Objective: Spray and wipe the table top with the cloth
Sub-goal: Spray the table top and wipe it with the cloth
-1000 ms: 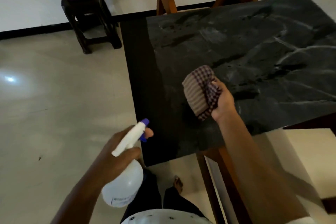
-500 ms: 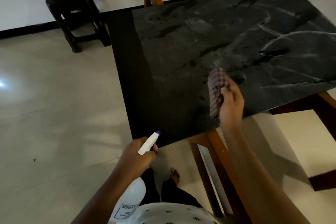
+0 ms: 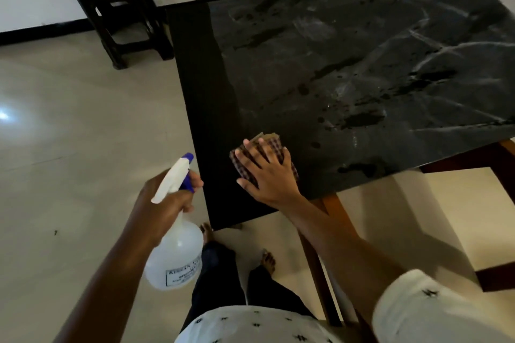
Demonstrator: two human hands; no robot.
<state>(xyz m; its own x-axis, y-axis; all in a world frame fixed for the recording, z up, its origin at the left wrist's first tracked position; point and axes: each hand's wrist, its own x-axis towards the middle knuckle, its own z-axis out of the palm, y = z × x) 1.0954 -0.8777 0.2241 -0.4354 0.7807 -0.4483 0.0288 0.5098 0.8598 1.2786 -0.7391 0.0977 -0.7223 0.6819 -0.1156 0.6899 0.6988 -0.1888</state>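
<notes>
A: Entry, left to right. Far left, a dark stool stood by the wall, well apart from the work. Nearer, the left hand was closed around the neck of the spray bottle, one finger curled at the blue trigger. Nozzle pointed up and toward the table. The bottle hung over the floor, just beside the table's near-left corner and not touching it.

B: Progress on the task?

A: Judged partway. The table top carried dark wet streaks and scattered droplets through its middle and toward the near edge, so spraying appeared done at least once. Those patches looked unwiped. The darker band along the left edge showed no droplets that I could make out.

B: And the cloth?

A: The cloth, checked, lay on the table near the near-left corner, under the right hand. That hand was spread open, fingers splayed and flat, palm pressing the cloth down rather than gripping it. Cloth edges showed past the fingertips and along the right side of the hand.

B: Remaining?

A: My estimate: most of the wiping. The wet marks sat to the right of the cloth, and the far right portion ran out of view, so its state could not be recorded.
</notes>
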